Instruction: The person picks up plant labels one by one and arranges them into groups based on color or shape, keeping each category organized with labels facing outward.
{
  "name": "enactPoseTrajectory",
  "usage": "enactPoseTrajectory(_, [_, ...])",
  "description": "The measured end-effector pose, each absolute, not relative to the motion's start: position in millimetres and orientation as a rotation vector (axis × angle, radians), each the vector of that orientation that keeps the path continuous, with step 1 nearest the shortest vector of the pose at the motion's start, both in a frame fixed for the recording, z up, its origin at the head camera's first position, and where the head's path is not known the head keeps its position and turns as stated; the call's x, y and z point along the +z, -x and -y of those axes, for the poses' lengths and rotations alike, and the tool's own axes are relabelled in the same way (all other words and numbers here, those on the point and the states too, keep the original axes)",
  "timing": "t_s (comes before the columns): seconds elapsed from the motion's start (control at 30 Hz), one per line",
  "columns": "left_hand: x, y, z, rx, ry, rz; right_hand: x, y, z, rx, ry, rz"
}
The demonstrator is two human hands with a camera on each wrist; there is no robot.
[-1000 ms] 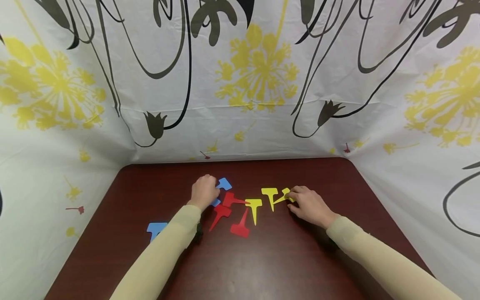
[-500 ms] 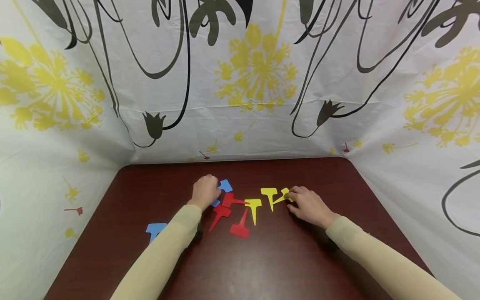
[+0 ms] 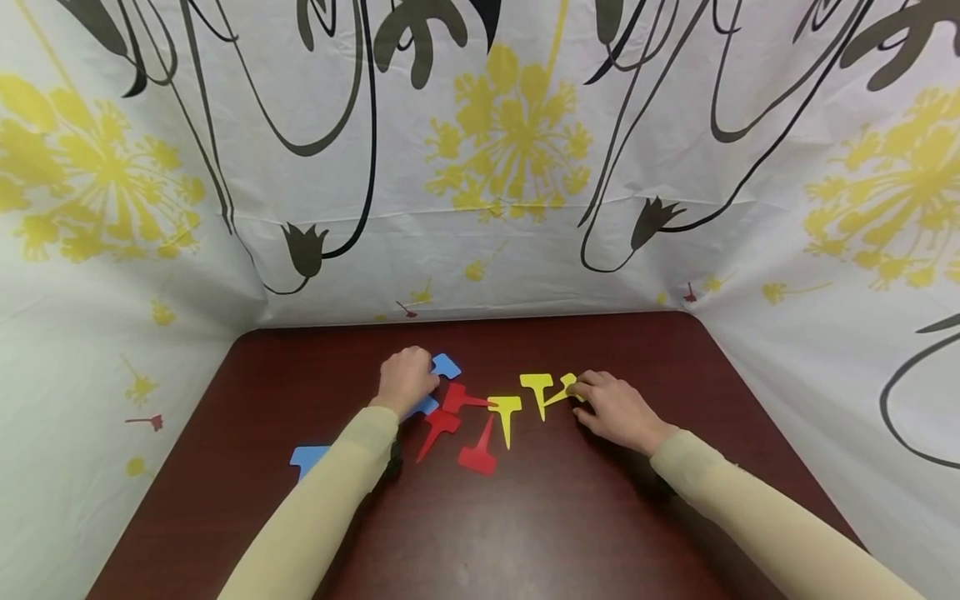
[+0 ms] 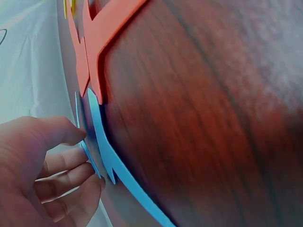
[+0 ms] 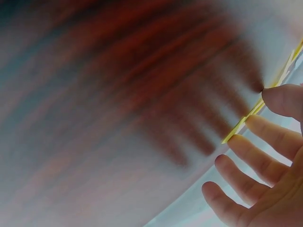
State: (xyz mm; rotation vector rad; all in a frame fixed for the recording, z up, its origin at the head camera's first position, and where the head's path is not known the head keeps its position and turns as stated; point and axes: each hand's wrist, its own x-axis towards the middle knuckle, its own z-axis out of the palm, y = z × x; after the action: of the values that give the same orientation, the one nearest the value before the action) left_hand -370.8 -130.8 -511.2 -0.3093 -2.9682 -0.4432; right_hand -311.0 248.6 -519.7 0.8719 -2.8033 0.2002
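Note:
My left hand (image 3: pixel 406 382) is at the back of the table, left of centre. Its thumb and fingers pinch a flat blue T-shaped plant label (image 3: pixel 447 366). Just under that hand lies another blue label (image 4: pixel 110 156), partly hidden in the head view. A third blue label (image 3: pixel 307 458) is partly covered by the left forearm. My right hand (image 3: pixel 617 410) rests with fairly straight fingers on a yellow T-shaped label (image 3: pixel 567 382); the hand hides part of it. Two further yellow labels, one upright (image 3: pixel 536 382) and one nearer (image 3: pixel 505 405), lie to its left.
Three red labels lie between the hands: one sideways (image 3: pixel 453 398), one slanted (image 3: pixel 442 422) and one nearest me (image 3: pixel 477 460). The sideways one's tip meets a yellow label. Behind the dark wooden table (image 3: pixel 480 533) hangs a patterned white cloth (image 3: pixel 420 192).
My left hand has shifted slightly, and the blue label it holds has moved a little with it. More of the lower blue label shows now. The right hand stays in place.

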Motion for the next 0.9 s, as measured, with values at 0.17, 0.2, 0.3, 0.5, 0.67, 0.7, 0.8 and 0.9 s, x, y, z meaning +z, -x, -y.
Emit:
enactPoseTrajectory(0.17, [-507,367,134,-0.485,0.265,2.958,-521,311,-248,0.193,-0.865,2.814])
enactPoseTrajectory(0.2, [-507,366,134,-0.486,0.257,2.953,-521,311,-248,0.196,-0.863,2.818])
enactPoseTrajectory(0.3, [-504,361,137,-0.48,0.233,2.936,-521,311,-248,0.195,-0.857,2.829])
enactPoseTrajectory(0.5, [-498,342,146,-0.505,0.185,2.896,-520,310,-248,0.185,-0.845,2.844])
enactPoseTrajectory(0.67, [-493,325,159,-0.526,0.156,2.898,-519,310,-249,0.215,-0.843,2.836])
enactPoseTrajectory(0.7, [-492,322,161,-0.528,0.154,2.902,-519,310,-249,0.219,-0.844,2.83])
enactPoseTrajectory(0.8, [-490,312,169,-0.533,0.143,2.915,-519,310,-249,0.2,-0.85,2.801])
enactPoseTrajectory(0.9, [-487,303,174,-0.551,0.123,2.931,-520,310,-249,0.179,-0.857,2.776])
